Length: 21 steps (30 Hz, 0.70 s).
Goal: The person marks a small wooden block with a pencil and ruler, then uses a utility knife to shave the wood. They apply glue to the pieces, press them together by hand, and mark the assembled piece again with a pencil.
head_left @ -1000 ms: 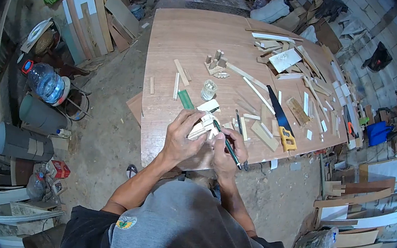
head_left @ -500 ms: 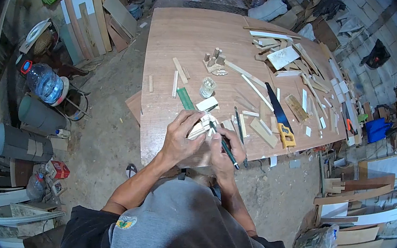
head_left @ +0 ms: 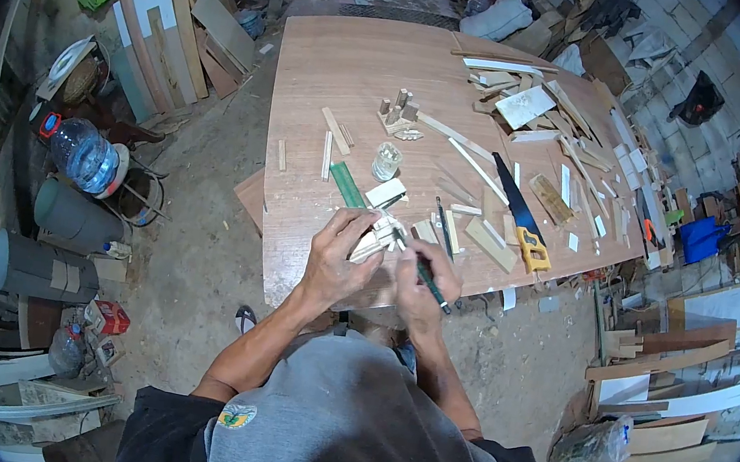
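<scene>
My left hand [head_left: 337, 250] is closed around a small pale wooden piece [head_left: 370, 245] built of several short strips, held over the table's near edge. In my right hand [head_left: 428, 284] is a slim dark green pen-like tool [head_left: 431, 285], its front end right at the wooden piece. Its exact kind is too small to make out. Just beyond my hands lie a white block [head_left: 385, 192] and a green strip [head_left: 348, 185]. A glass jar [head_left: 387, 161] with pale contents stands farther in. To the right, a thin dark stick [head_left: 445, 226] rests among wood offcuts.
On the wooden table [head_left: 354, 63], a handsaw [head_left: 521, 203] with a yellow handle lies at right. A heap of wood scraps [head_left: 533, 108] covers the far right. A small wooden model [head_left: 398, 114] stands mid-table. Leftward on the floor side is a large water bottle [head_left: 88, 158].
My right hand and the tool have shifted slightly right and down, the tool's front end still at the wooden piece. My left hand keeps its hold, almost unmoved.
</scene>
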Available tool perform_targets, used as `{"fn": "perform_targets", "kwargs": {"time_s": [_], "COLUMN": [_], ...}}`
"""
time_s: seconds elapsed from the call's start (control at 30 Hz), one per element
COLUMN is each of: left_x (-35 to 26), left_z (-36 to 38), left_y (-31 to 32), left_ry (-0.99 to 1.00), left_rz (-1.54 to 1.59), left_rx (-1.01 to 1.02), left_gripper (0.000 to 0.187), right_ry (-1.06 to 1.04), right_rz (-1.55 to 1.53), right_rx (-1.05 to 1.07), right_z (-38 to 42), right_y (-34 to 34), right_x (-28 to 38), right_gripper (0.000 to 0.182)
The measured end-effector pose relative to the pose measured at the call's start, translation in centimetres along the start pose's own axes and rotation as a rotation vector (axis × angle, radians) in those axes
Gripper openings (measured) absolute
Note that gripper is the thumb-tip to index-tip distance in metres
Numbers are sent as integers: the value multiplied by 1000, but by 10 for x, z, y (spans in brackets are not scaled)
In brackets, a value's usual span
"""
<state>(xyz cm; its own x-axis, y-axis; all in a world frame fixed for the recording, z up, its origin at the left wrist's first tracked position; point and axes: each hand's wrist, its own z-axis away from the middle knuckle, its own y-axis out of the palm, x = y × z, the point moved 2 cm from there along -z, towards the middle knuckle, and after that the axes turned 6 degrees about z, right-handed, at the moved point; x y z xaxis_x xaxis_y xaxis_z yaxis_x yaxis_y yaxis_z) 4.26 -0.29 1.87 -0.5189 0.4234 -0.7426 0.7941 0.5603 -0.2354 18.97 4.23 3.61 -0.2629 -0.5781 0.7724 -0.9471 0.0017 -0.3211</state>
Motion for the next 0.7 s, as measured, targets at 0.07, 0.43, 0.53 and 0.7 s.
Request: {"fn": "perform_targets", "kwargs": {"time_s": [0.07, 0.43, 0.53, 0.7], "left_x": [0, 4, 7, 16], "left_z": [1, 7, 10, 5], "left_y": [-1, -7, -7, -16], "left_ry": [-18, 7, -8, -40], "left_rz": [30, 8, 4, -16], "left_rx": [-12, -25, -36, -7], "left_gripper": [52, 52, 51, 50], "right_ry": [-93, -90, -137, 225], "right_rz": [10, -34, -54, -336], "right_rx": [-7, 105, 122, 64], "right_z": [0, 8, 7, -7], "right_y": [1, 12, 12, 0], "right_x": [8, 5, 0, -6], "right_gripper": [15, 14, 14, 13]}}
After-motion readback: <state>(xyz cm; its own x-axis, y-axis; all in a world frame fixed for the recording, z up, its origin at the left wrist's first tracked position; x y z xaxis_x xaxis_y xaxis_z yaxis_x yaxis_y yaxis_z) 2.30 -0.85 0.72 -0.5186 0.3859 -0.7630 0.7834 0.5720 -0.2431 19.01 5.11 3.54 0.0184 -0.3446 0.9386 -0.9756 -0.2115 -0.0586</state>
